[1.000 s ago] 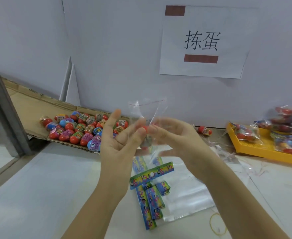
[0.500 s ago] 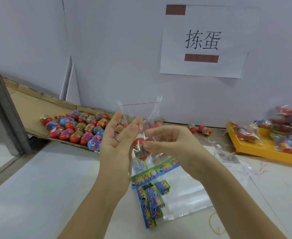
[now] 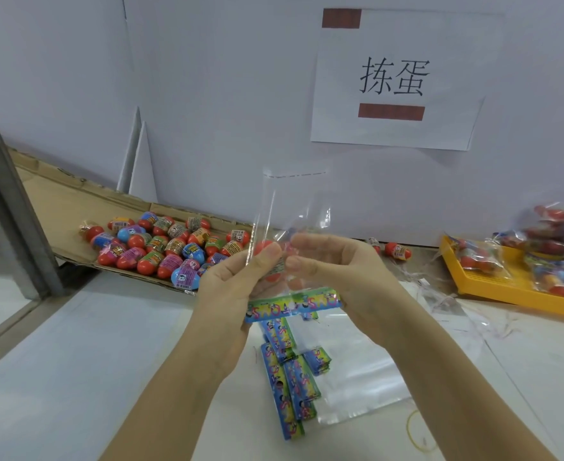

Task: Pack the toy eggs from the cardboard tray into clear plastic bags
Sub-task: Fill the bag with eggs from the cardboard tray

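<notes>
We see both hands raised over the middle of the bench (image 3: 74, 361), holding a clear bag (image 3: 290, 201) upright between them. The left hand (image 3: 237, 287) has its thumb and fingers clamped on the bag's left side, over a red egg (image 3: 261, 250) inside it. The right hand (image 3: 337, 271) curls its fingers in and pinches the bag's right side. A colourful card (image 3: 294, 302) runs across the bag's bottom. The toy eggs (image 3: 174, 247) lie piled in the cardboard tray (image 3: 74, 207) at the bench's back left edge.
</notes>
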`<state>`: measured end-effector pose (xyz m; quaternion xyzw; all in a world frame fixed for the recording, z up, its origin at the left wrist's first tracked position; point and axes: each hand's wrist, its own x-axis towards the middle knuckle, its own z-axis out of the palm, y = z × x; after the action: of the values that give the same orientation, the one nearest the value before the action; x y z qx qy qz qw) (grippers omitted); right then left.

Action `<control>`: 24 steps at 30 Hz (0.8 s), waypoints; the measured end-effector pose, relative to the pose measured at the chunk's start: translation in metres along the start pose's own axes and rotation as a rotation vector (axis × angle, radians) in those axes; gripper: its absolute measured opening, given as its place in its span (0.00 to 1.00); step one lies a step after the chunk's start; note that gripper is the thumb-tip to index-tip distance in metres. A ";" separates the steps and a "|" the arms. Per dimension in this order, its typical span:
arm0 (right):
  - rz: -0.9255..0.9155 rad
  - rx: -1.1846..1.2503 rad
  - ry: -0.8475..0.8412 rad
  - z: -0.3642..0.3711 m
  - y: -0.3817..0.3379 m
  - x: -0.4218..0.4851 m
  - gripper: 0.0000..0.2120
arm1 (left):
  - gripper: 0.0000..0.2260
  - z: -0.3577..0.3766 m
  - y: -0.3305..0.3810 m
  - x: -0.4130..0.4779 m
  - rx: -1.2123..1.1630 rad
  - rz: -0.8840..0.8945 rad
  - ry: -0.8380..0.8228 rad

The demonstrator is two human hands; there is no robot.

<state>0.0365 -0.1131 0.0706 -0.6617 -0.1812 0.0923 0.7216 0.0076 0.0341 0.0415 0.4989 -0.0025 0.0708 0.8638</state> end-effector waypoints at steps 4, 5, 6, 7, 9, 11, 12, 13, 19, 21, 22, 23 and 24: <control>0.005 -0.032 0.027 0.001 0.003 0.000 0.17 | 0.13 0.003 -0.001 -0.002 -0.001 0.005 -0.004; 0.006 -0.018 0.028 0.002 0.003 -0.001 0.16 | 0.12 0.003 -0.002 -0.002 0.001 0.009 -0.006; 0.011 0.002 0.028 0.003 0.002 -0.001 0.15 | 0.11 0.003 -0.003 -0.002 0.001 0.017 -0.015; 0.018 0.019 0.026 0.004 0.002 -0.001 0.15 | 0.11 0.003 -0.002 -0.003 -0.010 0.020 -0.024; 0.017 0.024 0.039 0.005 0.003 -0.001 0.14 | 0.12 0.003 -0.001 -0.003 -0.019 0.023 -0.027; -0.007 0.008 0.078 0.008 0.003 -0.001 0.15 | 0.13 0.001 0.001 -0.002 -0.002 0.027 -0.007; -0.024 -0.001 0.098 0.010 0.004 -0.001 0.16 | 0.12 -0.001 0.001 0.000 0.010 0.044 0.008; -0.036 -0.003 0.108 0.013 0.005 -0.001 0.17 | 0.11 -0.002 0.002 0.001 0.015 0.066 0.022; -0.019 -0.103 0.147 0.013 0.016 0.007 0.18 | 0.10 -0.023 0.026 0.006 -0.104 0.174 0.194; -0.038 -0.234 0.220 0.005 0.020 0.011 0.12 | 0.06 -0.032 0.033 0.007 -0.123 0.196 0.219; -0.031 -0.349 0.231 0.002 0.023 0.012 0.12 | 0.10 -0.036 0.034 0.007 -0.162 0.178 0.199; -0.020 -0.478 0.219 0.000 0.030 0.013 0.14 | 0.15 -0.035 0.035 0.003 -0.227 0.140 0.158; -0.019 -0.589 0.190 0.000 0.039 0.014 0.15 | 0.18 -0.035 0.036 0.002 -0.266 0.094 0.122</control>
<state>0.0535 -0.1035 0.0341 -0.8463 -0.1380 -0.0330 0.5135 0.0028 0.0823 0.0550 0.3742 0.0170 0.1403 0.9165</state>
